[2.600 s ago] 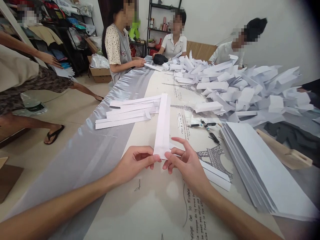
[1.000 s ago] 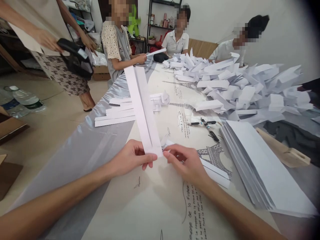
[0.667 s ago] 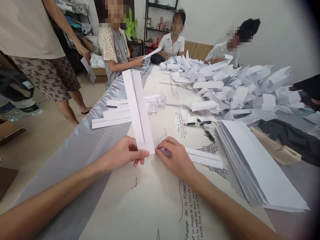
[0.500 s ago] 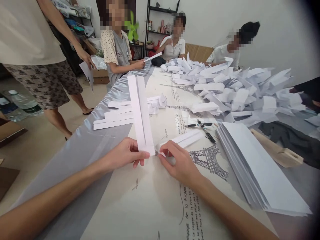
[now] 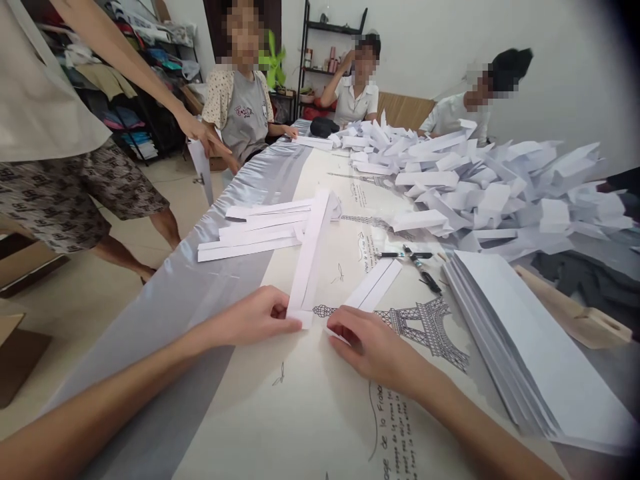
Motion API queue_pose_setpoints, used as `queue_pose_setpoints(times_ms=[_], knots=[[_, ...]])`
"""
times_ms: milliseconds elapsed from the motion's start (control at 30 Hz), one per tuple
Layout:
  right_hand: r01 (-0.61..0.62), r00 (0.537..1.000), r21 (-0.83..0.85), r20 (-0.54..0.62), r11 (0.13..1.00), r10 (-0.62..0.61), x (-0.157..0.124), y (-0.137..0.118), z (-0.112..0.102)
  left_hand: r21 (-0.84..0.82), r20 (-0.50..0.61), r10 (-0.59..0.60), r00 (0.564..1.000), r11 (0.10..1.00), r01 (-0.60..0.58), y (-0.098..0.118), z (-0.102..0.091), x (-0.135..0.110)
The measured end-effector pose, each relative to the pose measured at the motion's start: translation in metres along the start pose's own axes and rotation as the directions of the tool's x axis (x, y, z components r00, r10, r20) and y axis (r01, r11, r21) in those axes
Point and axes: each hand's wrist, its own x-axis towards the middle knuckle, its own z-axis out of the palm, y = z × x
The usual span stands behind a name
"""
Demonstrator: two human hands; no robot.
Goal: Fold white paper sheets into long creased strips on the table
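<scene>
My left hand [image 5: 253, 317] pinches the near end of a long folded white paper strip [image 5: 311, 250], which slants away over the table toward a small pile of similar strips [image 5: 255, 230]. My right hand [image 5: 373, 343] rests with its fingers bent on the near end of a second folded strip [image 5: 373, 287] that lies flat on the Eiffel Tower print of the table cover [image 5: 320, 393].
A stack of white sheets [image 5: 525, 333] lies at my right, with pens [image 5: 413, 257] beside it. A large heap of folded papers [image 5: 480, 180] fills the far right. Three people sit at the far end; another person [image 5: 60, 127] stands at the left holding paper.
The strip in my left hand has tipped down from upright toward the table. My right hand has swung the second strip round and laid it flat. The standing person has stepped closer.
</scene>
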Motion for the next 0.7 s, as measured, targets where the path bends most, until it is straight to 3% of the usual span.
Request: queue_pose_setpoints(times_ms=[267,500,700], knots=[[0.186,0.976,-0.077,0.131,0.980,-0.175,-0.010,-0.012,0.001,-0.084,-0.022,0.030,0.999,0.996,-0.032,-0.001,0.011,0.002],[0.119,0.981,-0.078,0.160,0.990,-0.105,-0.010,-0.001,-0.013,-0.074,-0.084,0.016,0.996,0.997,-0.022,0.000,0.014,0.001],[0.102,0.980,-0.037,0.174,0.994,-0.094,-0.008,0.008,-0.021,-0.026,-0.059,0.001,0.998,1.000,-0.003,0.001,0.022,-0.001]])
